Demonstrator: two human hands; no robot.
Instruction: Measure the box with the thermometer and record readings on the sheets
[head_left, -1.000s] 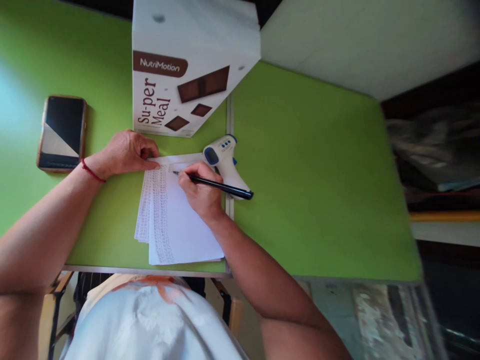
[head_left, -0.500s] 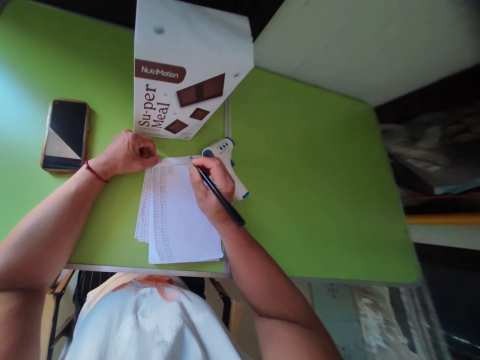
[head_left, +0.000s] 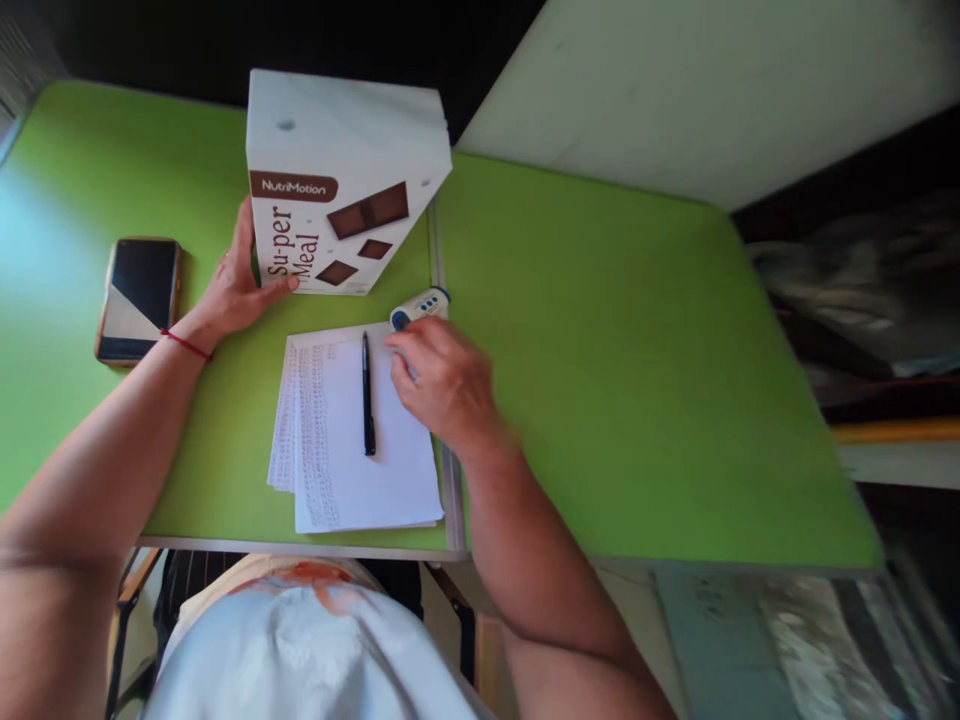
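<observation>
My left hand [head_left: 236, 285] is at the lower left corner of a white NutriMotion Su-per Meal box [head_left: 349, 125], thumb on the front face and fingers along its left side. My right hand [head_left: 446, 380], a little blurred, hovers over the white and blue infrared thermometer [head_left: 420, 305] and hides most of its handle. Its fingers are curved with a gap between thumb and forefinger, and nothing shows in them. A black pen [head_left: 367, 395] lies on the stack of paper sheets [head_left: 405, 480], whose left columns carry small handwriting.
A smartphone [head_left: 141, 300] in a brown-edged case lies on the green table [head_left: 637, 370], left of my left hand. A metal seam [head_left: 454, 500] runs between the tabletop halves. Behind is a pale wall [head_left: 637, 90]; cluttered shelves [head_left: 862, 300] stand at the right.
My right hand has let go of the pen, now on the paper, and shifted right toward the thermometer. My left hand has left the paper's edge and moved up to the box.
</observation>
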